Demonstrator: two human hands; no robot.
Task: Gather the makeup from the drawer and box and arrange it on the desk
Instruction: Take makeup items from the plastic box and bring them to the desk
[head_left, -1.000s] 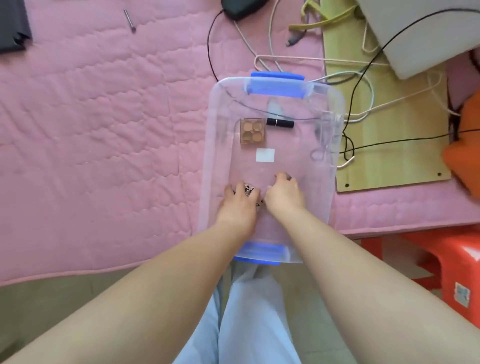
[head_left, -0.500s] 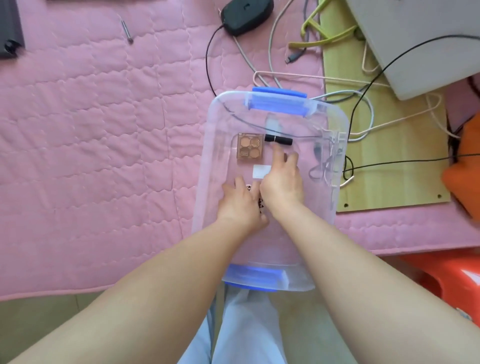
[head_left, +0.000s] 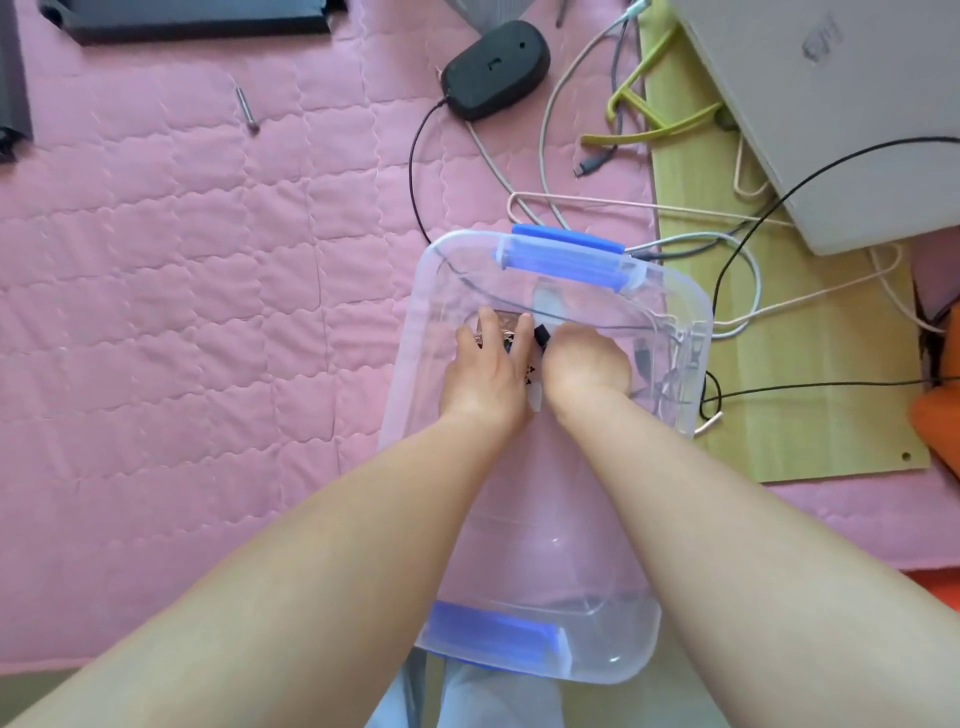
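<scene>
A clear plastic box (head_left: 415, 364) with blue latches (head_left: 566, 254) stands on the pink quilted desk cover, and both my hands are inside it at its far end. My left hand (head_left: 485, 371) reaches over the brown eyeshadow palette (head_left: 503, 326), its fingers closing on either side of it; a small dark speckled item (head_left: 530, 375) peeks out at the hand's right edge. My right hand (head_left: 584, 364) is curled round a black lipstick tube (head_left: 542, 335), of which only the left end shows.
A black mouse (head_left: 496, 67) and tangled cables (head_left: 737, 270) lie beyond and right of the box. A wooden board (head_left: 810, 405), a grey laptop (head_left: 841, 114) and a green hanger (head_left: 644, 119) sit at the right. A screw (head_left: 247, 109) lies on the pink cover (head_left: 182, 312).
Both hands moved from the box's near-middle to its far end. The right hand closed round the lipstick and the left hand reached onto the palette.
</scene>
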